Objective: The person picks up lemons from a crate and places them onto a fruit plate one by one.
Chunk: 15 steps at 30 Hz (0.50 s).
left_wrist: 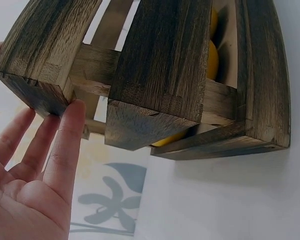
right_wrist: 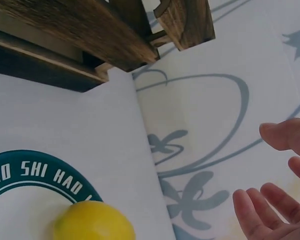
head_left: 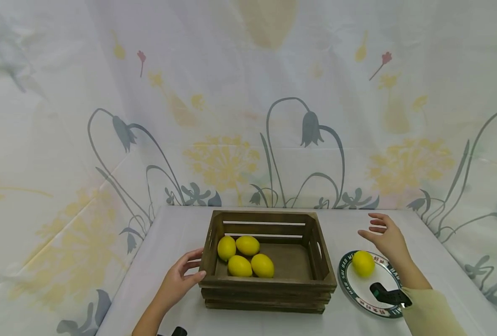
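Observation:
My left hand [head_left: 183, 275] rests its fingertips and thumb against the left end of a slatted brown wooden crate [head_left: 269, 294]. In the left wrist view those fingers [left_wrist: 65, 150] lie fairly straight against the ends of the slats. Several yellow lemons [head_left: 240, 266] sit together in the crate's left half. Over the far side of a white plate with a dark green lettered rim [head_left: 345, 280], my right hand [head_left: 389, 238] hovers with fingers spread and relaxed, nothing in it. One lemon [head_left: 363, 263] lies on that plate; the right wrist view shows this lemon [right_wrist: 95, 222] apart from the fingers.
A white cloth [head_left: 181, 224] covers the table, and the plate stands just right of the crate. Behind and at both sides hangs a pale curtain [head_left: 240, 93] printed with grey and yellow flowers. A dark wrist device [head_left: 389, 295] is strapped at the right sleeve.

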Available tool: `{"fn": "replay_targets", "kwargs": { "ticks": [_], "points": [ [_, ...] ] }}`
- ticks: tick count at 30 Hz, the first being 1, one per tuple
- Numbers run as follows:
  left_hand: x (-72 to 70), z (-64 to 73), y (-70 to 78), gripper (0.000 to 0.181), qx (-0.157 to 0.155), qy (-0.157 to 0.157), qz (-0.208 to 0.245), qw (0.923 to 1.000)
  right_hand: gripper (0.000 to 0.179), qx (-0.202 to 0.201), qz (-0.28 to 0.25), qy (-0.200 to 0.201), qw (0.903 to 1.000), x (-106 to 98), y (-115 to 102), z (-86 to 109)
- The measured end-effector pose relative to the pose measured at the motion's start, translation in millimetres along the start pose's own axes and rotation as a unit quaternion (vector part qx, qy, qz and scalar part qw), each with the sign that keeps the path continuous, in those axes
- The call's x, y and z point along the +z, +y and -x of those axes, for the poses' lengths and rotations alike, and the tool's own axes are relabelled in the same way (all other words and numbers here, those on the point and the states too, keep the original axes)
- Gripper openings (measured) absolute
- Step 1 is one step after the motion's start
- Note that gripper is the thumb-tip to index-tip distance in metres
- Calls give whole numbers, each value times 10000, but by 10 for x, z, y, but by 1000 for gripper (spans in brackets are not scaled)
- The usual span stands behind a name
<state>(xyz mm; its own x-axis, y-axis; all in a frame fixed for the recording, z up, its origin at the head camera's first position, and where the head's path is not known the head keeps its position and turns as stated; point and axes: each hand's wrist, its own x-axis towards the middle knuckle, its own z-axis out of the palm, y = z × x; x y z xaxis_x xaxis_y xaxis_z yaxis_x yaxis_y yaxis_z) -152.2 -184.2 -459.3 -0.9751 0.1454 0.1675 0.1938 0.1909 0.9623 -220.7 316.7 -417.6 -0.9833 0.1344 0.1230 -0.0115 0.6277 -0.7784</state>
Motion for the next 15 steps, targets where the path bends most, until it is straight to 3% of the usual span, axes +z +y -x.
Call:
{"fn": "replay_targets", "kwargs": {
  "ticks": [15],
  "points": [
    [-3,3,-1,49,76,35,-56,9999,62,-446,-226,25,9987,53,-241,-134]
  ]
}}
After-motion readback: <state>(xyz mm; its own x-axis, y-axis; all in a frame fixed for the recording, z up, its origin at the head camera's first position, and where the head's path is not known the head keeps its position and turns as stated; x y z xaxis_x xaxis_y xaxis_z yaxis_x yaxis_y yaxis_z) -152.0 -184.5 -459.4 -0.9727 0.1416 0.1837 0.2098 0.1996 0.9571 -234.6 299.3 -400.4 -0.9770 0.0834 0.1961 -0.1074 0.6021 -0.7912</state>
